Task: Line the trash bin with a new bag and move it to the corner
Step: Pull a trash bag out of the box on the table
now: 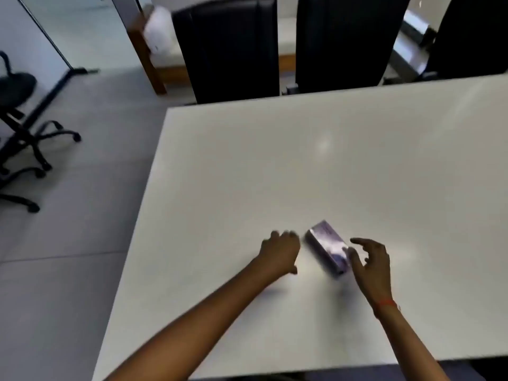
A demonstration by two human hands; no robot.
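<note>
A small purple packet [327, 247], probably a roll or box of bin bags, lies at an angle on the white table [302, 166]. My left hand [280, 253] hovers just left of it with the fingers curled and holding nothing. My right hand [371, 264] is at the packet's near right end, fingers spread, the thumb touching or nearly touching it. A white bin or bag-covered object [157, 30] shows far back at the upper left, blurred. The whole frame is motion-blurred.
Two black high-backed chairs [228, 48] [346, 39] stand against the table's far edge, with a third [472, 37] at the right. A black swivel chair [19, 116] stands on the grey tiled floor at the left. A wooden bench [154, 64] runs behind the chairs.
</note>
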